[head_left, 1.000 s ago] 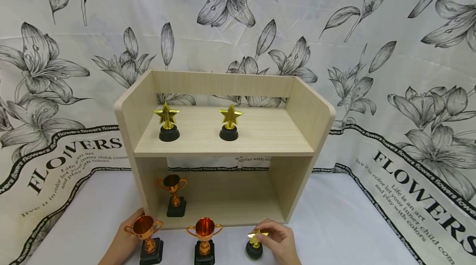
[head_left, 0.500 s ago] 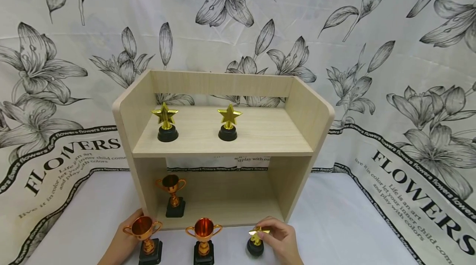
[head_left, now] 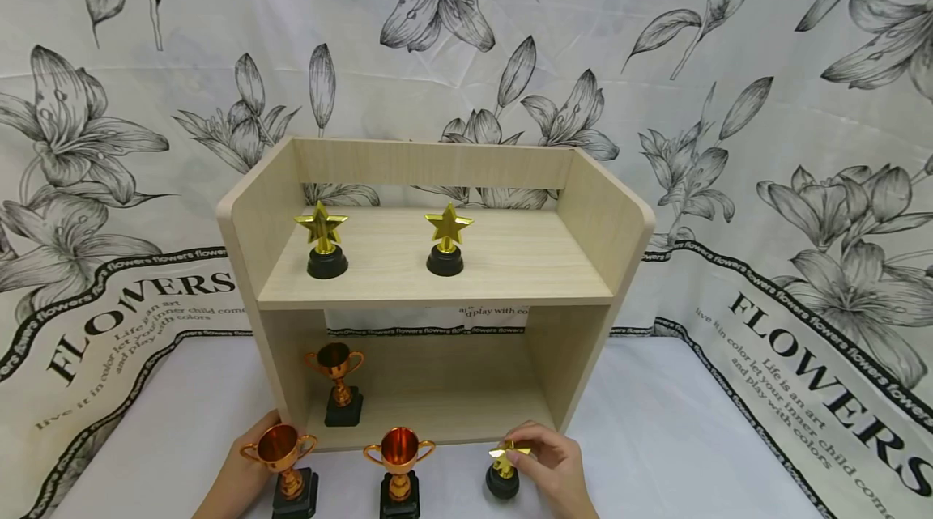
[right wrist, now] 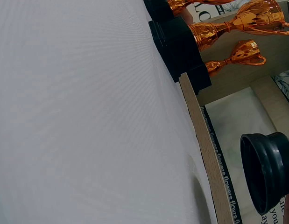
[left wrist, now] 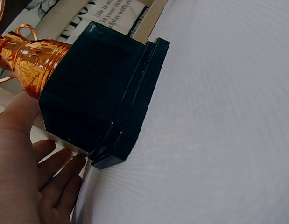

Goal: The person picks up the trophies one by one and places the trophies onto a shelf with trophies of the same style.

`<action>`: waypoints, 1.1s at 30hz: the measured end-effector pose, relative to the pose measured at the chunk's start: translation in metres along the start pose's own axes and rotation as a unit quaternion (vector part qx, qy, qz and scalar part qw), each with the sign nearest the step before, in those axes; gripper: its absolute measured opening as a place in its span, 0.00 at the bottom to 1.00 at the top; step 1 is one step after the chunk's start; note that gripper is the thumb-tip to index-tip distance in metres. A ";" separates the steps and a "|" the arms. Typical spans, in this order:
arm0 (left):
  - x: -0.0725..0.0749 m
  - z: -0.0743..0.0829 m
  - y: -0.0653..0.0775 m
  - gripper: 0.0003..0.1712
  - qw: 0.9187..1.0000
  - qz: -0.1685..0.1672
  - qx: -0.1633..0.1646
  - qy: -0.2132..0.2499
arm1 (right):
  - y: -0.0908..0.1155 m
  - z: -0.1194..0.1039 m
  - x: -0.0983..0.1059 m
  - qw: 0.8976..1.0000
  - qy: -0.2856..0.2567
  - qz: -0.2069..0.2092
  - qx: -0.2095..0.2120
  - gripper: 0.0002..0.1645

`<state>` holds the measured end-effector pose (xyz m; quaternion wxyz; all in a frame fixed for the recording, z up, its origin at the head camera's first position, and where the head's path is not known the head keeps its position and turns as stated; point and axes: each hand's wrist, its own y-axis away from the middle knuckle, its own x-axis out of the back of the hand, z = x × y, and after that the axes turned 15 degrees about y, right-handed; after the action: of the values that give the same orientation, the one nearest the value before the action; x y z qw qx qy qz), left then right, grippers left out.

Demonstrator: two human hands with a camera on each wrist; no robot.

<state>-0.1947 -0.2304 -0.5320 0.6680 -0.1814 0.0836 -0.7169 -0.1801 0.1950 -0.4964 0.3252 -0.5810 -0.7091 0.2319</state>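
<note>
At the lower right of the head view, the right hand [head_left: 551,464] grasps a star trophy [head_left: 503,482], thumb and fingers pinching its gold top; it is tilted, its black base off the white table [head_left: 649,422], in front of the wooden shelf [head_left: 510,280]. At the lower left, the left hand [head_left: 244,462] is behind a copper cup [head_left: 293,491], near the shelf's bottom left corner, its fingers loosely bent and released; whether they touch cup or shelf, I cannot tell. At bottom centre a second cup [head_left: 399,470] stands upright, and a third cup [head_left: 340,389] stands in the lower compartment, toward the left. On the upper board are two upright stars: a left star [head_left: 324,248] and a middle star [head_left: 446,248].
</note>
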 end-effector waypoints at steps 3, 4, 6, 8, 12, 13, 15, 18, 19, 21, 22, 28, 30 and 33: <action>-0.001 -0.001 0.000 0.22 1.000 0.003 -0.005 0.002 | -0.001 -0.001 0.001 1.000 0.000 0.001 0.003 0.15; -0.001 -0.001 0.000 0.22 1.000 0.006 -0.002 0.000 | -0.001 -0.001 0.001 1.000 0.000 0.002 0.005 0.16; -0.001 -0.001 0.000 0.23 1.000 0.011 0.001 -0.005 | -0.002 -0.001 0.001 1.000 0.001 0.002 0.009 0.16; -0.001 -0.001 0.000 0.22 1.000 0.012 -0.002 -0.015 | -0.003 -0.002 0.001 1.000 0.002 0.002 0.012 0.16; -0.002 0.000 0.000 0.25 1.000 0.010 -0.010 -0.020 | -0.004 -0.005 0.001 1.000 0.009 0.003 0.013 0.17; -0.001 0.000 0.000 0.25 1.000 0.010 -0.008 -0.015 | -0.004 -0.005 0.001 1.000 0.010 0.003 0.012 0.17; -0.002 0.001 0.001 0.26 1.000 0.015 0.003 -0.005 | -0.005 -0.007 0.001 1.000 0.013 0.004 0.010 0.16; -0.002 0.003 0.000 0.27 0.999 0.026 0.032 -0.005 | -0.005 -0.010 0.002 1.000 0.020 0.006 0.002 0.16; -0.002 0.004 0.000 0.27 0.999 0.030 0.039 -0.008 | -0.006 -0.011 0.003 1.000 0.021 0.007 -0.003 0.15; -0.002 0.006 -0.001 0.27 0.998 0.037 0.055 -0.023 | -0.006 -0.012 0.003 1.000 0.025 0.008 -0.005 0.15; -0.002 0.007 -0.001 0.27 0.997 0.039 0.063 -0.027 | -0.006 -0.013 0.003 1.000 0.026 0.009 -0.002 0.15; -0.001 0.009 -0.002 0.29 0.996 0.036 0.085 -0.014 | -0.010 -0.013 0.006 0.999 0.027 0.018 0.022 0.17; -0.001 0.008 -0.001 0.29 0.995 0.036 0.088 -0.006 | -0.011 -0.013 0.006 0.999 0.028 0.019 0.024 0.18; -0.001 0.007 -0.001 0.29 0.996 0.037 0.076 -0.001 | -0.012 -0.013 0.006 0.999 0.030 0.019 0.027 0.18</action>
<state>-0.1932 -0.2280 -0.5254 0.7063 -0.1276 0.0349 -0.6954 -0.1791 0.1973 -0.4775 0.3571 -0.5918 -0.6817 0.2397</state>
